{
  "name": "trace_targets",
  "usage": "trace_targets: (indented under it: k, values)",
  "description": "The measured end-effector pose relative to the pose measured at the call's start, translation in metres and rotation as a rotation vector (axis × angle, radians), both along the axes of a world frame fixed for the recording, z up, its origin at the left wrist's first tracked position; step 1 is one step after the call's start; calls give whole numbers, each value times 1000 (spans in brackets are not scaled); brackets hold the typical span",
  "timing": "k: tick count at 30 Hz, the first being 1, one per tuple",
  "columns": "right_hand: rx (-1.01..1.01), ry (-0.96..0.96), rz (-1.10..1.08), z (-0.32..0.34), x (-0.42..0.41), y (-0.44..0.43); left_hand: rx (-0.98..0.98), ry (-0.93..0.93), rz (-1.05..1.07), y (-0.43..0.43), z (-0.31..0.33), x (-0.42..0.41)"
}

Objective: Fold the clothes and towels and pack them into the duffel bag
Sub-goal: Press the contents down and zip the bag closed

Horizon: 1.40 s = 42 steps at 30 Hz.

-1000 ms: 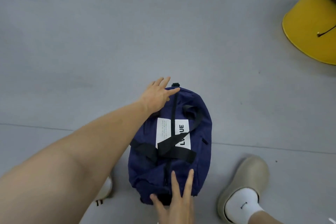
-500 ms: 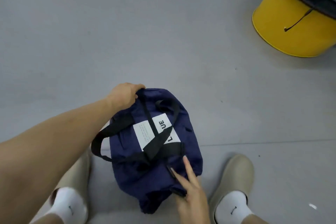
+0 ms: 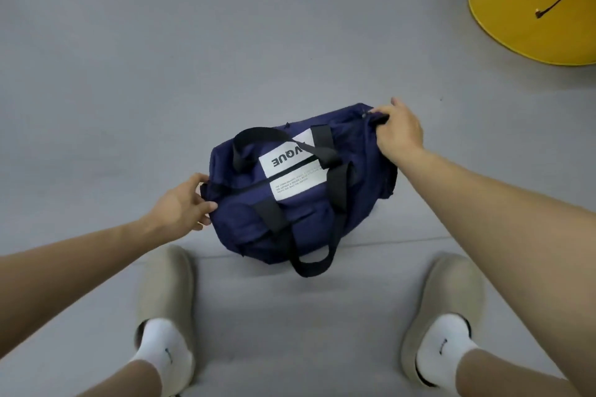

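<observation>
Head view: navy fabric duffel bag (image 3: 303,203), apparently zipped, lying just beyond beige foam slippers (image 3: 164,284). Left hand (image 3: 180,209) pinching one end, right hand (image 3: 400,132) gripping opposite end. Likely positioning step; next, locate zip pull and open.

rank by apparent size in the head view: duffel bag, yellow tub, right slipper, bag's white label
1. navy duffel bag
2. yellow tub and right slipper, unranked: tub is cropped, slipper nearer the camera
3. white label
</observation>
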State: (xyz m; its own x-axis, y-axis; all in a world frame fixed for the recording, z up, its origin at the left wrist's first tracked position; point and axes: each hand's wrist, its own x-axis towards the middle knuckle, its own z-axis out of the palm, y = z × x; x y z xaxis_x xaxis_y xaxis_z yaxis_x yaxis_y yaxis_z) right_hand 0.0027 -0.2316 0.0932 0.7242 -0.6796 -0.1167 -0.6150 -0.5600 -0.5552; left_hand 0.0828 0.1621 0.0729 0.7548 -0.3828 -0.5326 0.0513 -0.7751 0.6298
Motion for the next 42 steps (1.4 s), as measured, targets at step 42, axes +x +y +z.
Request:
trace_targets:
  k: [42]
  values:
    - [347, 24, 334, -26, -53, 194, -64, -275, -662, 27, -53, -59]
